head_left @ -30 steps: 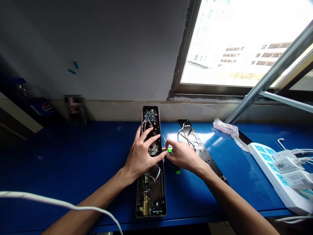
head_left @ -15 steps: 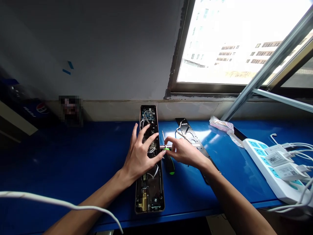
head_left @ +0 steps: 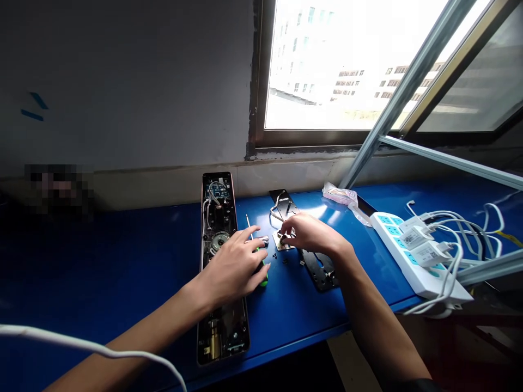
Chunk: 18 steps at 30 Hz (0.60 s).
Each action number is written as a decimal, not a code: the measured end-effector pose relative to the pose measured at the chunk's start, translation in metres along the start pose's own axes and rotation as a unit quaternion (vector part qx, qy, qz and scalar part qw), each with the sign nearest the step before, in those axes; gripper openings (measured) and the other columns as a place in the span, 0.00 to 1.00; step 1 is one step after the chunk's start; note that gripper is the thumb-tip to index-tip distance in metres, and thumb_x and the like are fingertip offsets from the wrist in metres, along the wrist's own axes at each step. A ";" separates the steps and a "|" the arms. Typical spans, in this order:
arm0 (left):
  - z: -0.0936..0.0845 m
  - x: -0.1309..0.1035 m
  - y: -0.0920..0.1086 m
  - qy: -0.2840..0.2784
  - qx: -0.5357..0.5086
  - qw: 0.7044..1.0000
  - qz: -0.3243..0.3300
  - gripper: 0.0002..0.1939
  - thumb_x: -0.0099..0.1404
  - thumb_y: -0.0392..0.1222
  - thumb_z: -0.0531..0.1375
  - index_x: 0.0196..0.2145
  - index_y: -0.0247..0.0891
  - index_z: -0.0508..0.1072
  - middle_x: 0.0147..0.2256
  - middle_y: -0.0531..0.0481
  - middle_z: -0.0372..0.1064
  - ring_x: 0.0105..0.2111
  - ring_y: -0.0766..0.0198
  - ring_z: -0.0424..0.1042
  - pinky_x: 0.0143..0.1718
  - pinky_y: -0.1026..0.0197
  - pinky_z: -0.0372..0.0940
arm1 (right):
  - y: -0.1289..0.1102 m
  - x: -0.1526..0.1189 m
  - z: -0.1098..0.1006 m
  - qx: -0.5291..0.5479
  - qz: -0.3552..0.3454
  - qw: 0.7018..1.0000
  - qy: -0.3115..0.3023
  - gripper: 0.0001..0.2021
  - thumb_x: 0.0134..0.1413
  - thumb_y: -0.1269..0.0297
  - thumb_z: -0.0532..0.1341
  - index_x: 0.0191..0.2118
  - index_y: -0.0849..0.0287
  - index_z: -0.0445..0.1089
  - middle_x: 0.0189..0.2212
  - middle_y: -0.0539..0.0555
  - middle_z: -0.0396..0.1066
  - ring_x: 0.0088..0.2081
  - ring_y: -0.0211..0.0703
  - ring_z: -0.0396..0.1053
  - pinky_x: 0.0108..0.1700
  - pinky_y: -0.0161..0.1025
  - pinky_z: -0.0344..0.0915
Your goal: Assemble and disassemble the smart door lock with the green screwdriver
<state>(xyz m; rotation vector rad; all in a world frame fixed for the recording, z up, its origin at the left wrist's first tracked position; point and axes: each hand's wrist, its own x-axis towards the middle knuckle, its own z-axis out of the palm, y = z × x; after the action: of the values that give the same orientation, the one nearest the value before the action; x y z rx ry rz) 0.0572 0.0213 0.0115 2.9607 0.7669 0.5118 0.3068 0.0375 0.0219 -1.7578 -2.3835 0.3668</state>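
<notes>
Right, going off the feed from my end, view's swung right over the shiny blue tabletop (head_left: 134,267). On it, the long, dark, open-topped rectangular housing (head_left: 229,321), wiring and brass part inside, stands lengthwise away from me, under my L arm. Right of it, a flat, black, elongated panel w/ cut-outs (head_left: 316,279) lies slantwise, partly behind my R arm; further right, the white, blue-socketed power strip (head_left: 395,250) w/ adapters & cables. My L hand (head_left: 235,261) has slid from the middle of the housing to its right edge: fingers loosely spread, nothing visibly grasped, tho the underside's hidden. My R hand (head_left: 310,234) has moved more, from the housing's side to btwn housing & panel, fingertips bunched on something small & dark; can't tell if they've actually got a grip. Partly under L fingers, the green-and-black-handled screwdriver (head_left: 265,281) lies just beside the housing. Under R fingertips, on the tabletop near the panel: a small, pale, squarish metal plate (head_left: 278,243). So focus has prob shifted from housing to plate. Last, tiny dark screw-like bits (head_left: 274,256) lie loose just below the plate, easily knocked imo.
</notes>
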 end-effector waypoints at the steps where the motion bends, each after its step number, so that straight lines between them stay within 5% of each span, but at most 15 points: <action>1: 0.000 -0.001 0.000 0.008 -0.005 1.000 0.001 0.13 0.74 0.43 0.59 0.43 0.37 0.82 0.51 0.39 0.79 0.67 0.39 0.63 0.65 0.35 0.67 | -0.001 0.000 0.001 -0.001 -0.001 1.000 -0.002 0.09 0.53 0.72 0.66 0.40 0.55 0.82 0.36 0.56 0.82 0.37 0.47 0.78 0.39 0.39 0.68; 9: -0.001 -0.007 -0.002 0.035 -0.031 0.999 -0.007 0.14 0.75 0.46 0.58 0.46 0.39 0.82 0.52 0.42 0.78 0.68 0.40 0.59 0.65 0.36 0.66 | -0.004 0.001 0.001 0.011 -0.028 0.999 0.029 0.06 0.54 0.74 0.66 0.33 0.57 0.81 0.29 0.56 0.80 0.31 0.43 0.74 0.35 0.38 0.65; 18: -0.011 -0.013 -0.009 0.069 -0.031 0.997 0.009 0.15 0.75 0.44 0.58 0.53 0.38 0.79 0.54 0.42 0.76 0.68 0.42 0.59 0.64 0.36 0.67 | -0.032 -0.009 -0.031 0.064 -0.103 0.989 0.079 0.03 0.60 0.68 0.67 0.36 0.60 0.79 0.30 0.51 0.78 0.29 0.34 0.70 0.34 0.33 0.64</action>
<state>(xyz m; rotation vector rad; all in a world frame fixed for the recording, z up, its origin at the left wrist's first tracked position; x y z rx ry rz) 0.0383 0.0226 0.0169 2.9014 0.7228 0.7332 0.2881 0.0234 0.0606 -1.4148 -2.3432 0.3308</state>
